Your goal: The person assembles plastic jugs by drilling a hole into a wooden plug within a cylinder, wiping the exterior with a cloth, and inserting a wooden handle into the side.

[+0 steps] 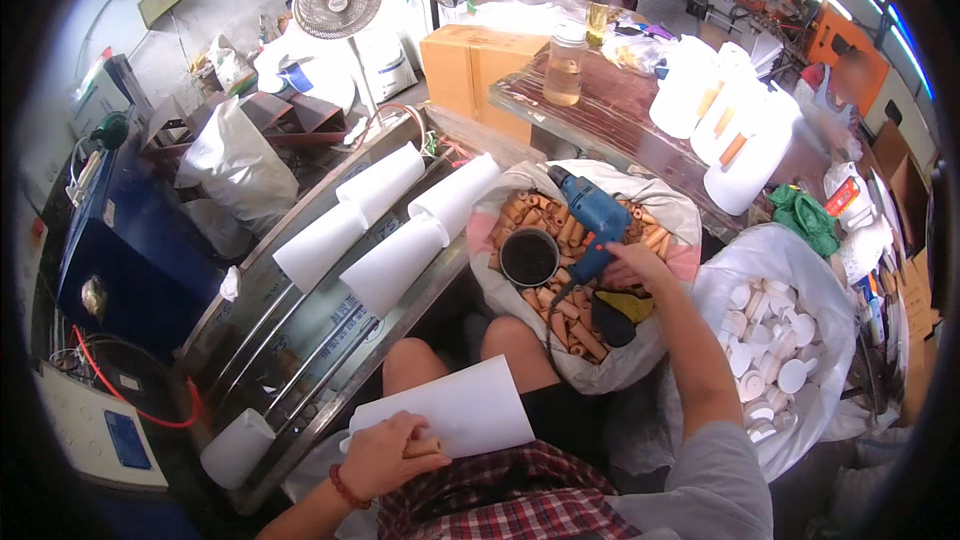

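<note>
Right hand [632, 265] clenched on blue power drill [592, 220]; left hand [385, 455] gripping white paper cone [455, 408]. Risk: drill cord snagging, tipping black cup [528, 257] among brown tubes [560, 320].

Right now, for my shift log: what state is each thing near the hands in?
White cone: lying across the lap, held at its narrow end by the left hand.
Blue power drill: gripped by the right hand, resting over the sack.
Sack of brown tubes: open, full.
Bag of white caps: open, filled.
Glass jar: upright, lidded, holding yellowish liquid.
Fan: upright; running or not, cannot tell.
</note>
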Tool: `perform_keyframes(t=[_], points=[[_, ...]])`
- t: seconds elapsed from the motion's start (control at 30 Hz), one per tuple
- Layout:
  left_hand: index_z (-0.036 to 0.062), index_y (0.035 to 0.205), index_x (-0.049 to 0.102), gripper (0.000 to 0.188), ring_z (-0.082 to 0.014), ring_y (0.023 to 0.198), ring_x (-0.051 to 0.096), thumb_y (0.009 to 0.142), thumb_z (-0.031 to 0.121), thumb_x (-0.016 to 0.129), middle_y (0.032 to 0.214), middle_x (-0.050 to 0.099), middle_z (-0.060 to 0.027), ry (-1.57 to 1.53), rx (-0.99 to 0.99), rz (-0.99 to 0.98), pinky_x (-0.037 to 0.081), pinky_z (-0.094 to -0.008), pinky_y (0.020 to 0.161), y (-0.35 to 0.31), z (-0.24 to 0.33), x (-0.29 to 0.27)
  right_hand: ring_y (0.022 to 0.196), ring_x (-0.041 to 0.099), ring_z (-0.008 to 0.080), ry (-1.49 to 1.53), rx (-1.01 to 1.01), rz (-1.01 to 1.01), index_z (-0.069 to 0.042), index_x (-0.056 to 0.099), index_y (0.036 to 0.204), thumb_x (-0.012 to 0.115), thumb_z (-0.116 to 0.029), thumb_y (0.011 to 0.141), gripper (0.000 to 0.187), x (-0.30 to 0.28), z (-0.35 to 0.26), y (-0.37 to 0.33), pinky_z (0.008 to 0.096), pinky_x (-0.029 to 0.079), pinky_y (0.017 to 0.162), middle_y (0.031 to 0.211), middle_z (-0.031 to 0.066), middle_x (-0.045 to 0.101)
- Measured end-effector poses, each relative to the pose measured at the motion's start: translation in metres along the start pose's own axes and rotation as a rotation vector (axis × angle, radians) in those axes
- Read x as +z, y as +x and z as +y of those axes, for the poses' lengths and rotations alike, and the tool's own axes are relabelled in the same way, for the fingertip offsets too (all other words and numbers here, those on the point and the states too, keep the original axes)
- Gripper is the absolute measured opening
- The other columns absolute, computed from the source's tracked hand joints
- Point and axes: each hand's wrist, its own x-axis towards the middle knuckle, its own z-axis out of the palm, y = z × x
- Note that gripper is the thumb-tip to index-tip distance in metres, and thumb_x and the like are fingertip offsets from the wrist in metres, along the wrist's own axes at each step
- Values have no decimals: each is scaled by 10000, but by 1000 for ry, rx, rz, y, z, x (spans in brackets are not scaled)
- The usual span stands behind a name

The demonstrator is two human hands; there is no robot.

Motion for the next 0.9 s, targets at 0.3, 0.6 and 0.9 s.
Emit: perform_keyframes(t=[0.3,0.6,0.9], points=[[10,1143,462,572,-216,932,539,842,488,551,1166,474,-171,-495,205,644,411,-318,781,7,-13,6,821,638,352,-987,-1120,-795,-27,574,1142,567,-341,857,424,244,-37,-176,413,506,724,954,177,658],[37,1169,460,471,-151,855,542,935,445,430,1182,491,-112,-527,-35,1053,403,-274,724,-30,-71,-33,762,584,377,-931,-1112,-666,-97,515,1021,391,-285,944,238,252,-42,-155,479,460,653,982,206,512],[84,1077,496,349,-82,728,538,964,407,432,1023,552,-37,-947,-433,1056,385,-202,561,-27,-127,-14,470,405,62,82,-1068,925,-97,505,653,555,-300,917,337,-76,-65,-125,227,332,432,561,-31,463]])
